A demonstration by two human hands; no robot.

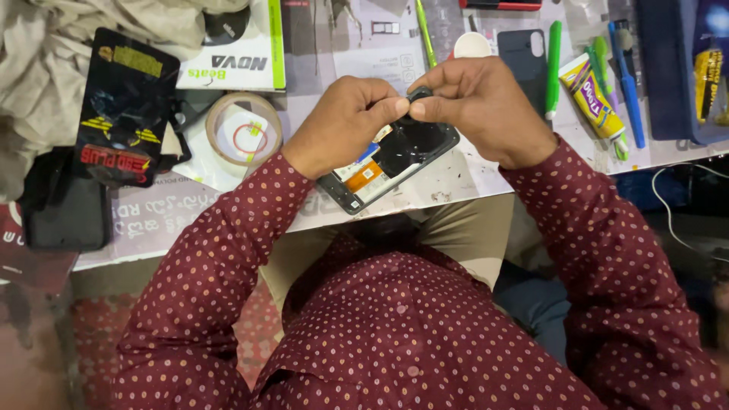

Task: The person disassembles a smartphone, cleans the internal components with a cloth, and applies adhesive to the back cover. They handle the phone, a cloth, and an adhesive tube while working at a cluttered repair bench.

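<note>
Both hands meet above the opened phone: the left hand (345, 121) and the right hand (486, 106) each have a closed grip, thumb and fingertips pinched together on one small dark part (417, 97) held between them; what the part is cannot be made out. Just below the hands, the opened phone (391, 163) lies tilted on the tabletop (456, 178), its back off, showing a black inside with an orange patch and a white-and-blue patch.

Left of the hands sits a roll of clear tape (243, 129), round and pale. Further left lies a glossy black packet (125, 106) with yellow and red print, and behind the tape a white box with a green edge (239, 49). Crumpled beige cloth (68, 61) fills the far left corner. To the right of the hands lie a dark phone back cover (522, 61), a green stick tool (553, 64), a yellow glue tube (592, 99) and a blue tool (626, 80). Sleeves are maroon with pale dots.
</note>
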